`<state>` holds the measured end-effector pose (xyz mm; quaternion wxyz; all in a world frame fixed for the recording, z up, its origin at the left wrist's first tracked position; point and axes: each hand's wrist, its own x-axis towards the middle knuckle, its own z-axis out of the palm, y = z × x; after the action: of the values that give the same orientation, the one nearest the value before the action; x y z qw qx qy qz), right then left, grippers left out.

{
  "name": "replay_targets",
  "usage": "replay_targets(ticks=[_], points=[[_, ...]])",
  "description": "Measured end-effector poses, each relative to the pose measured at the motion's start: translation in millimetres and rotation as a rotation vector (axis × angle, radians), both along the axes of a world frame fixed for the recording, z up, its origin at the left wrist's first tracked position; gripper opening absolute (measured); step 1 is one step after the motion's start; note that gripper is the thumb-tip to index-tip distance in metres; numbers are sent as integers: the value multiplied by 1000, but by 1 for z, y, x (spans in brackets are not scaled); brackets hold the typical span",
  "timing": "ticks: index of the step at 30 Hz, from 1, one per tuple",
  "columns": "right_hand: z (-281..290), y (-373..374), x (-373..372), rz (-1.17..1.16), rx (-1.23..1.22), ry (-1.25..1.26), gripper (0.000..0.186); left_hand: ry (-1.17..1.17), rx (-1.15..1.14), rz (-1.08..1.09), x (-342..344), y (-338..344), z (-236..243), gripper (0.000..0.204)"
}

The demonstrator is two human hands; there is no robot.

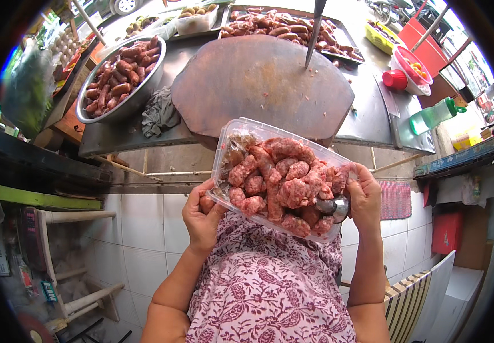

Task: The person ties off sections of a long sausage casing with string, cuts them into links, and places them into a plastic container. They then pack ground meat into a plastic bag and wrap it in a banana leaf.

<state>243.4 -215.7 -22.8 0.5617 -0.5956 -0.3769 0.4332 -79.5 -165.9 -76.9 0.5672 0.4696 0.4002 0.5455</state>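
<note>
Supporting the clear plastic container (pixel 240 126) with both hands appears to be the step in hand. The container is in front of the person's torso, at the near edge of the chopping board (pixel 247 74); whether it touches the board cannot be told. It is turned askew, with its right end nearer the body. Contents: raw sausages (pixel 298 186), heaped, plus a shiny metal piece (pixel 338 208) at the right end.

Grip, left hand (pixel 201 217): closed on the near left corner, pinching the wall; a rounded reddish item (pixel 207 204) shows within the curled fingers, its nature unclear. Grip, right hand (pixel 364 197): thumb and fingers clamped on the right end.

The next move, as judged, calls for an even hold at both ends so that the heap does not slide. If the container is to be set down, choose a spot on the tabletop (pixel 367 123) or board away from the knife (pixel 314 34), which stands upright in the board near its far right side.
</note>
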Motion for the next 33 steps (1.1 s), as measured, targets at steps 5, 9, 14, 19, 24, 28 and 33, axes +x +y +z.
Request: replay_targets(ticks=[5,9,14,19,24,28,33], points=[[-46,-4,2,44,-79,-141,24,111,-126,-45,-3,-13,-32,42],[-71,3,16,82,-117,-167,22,104,-179,-126,-9,-9,-43,35],[-61,13,31,176,-208,-246,23,124,-203,-148,-4,-10,-36,40],[-23,21,28,236,-503,-300,27,371,-304,-205,-40,22,4,48],[19,31,-14,148,49,-946,43,-52,-230,-344,-31,30,56,87],[48,40,-50,625,256,-533,46,-108,-328,-726,22,43,76,108],[46,59,-51,699,329,-355,37,-144,-290,-844,69,61,69,110]])
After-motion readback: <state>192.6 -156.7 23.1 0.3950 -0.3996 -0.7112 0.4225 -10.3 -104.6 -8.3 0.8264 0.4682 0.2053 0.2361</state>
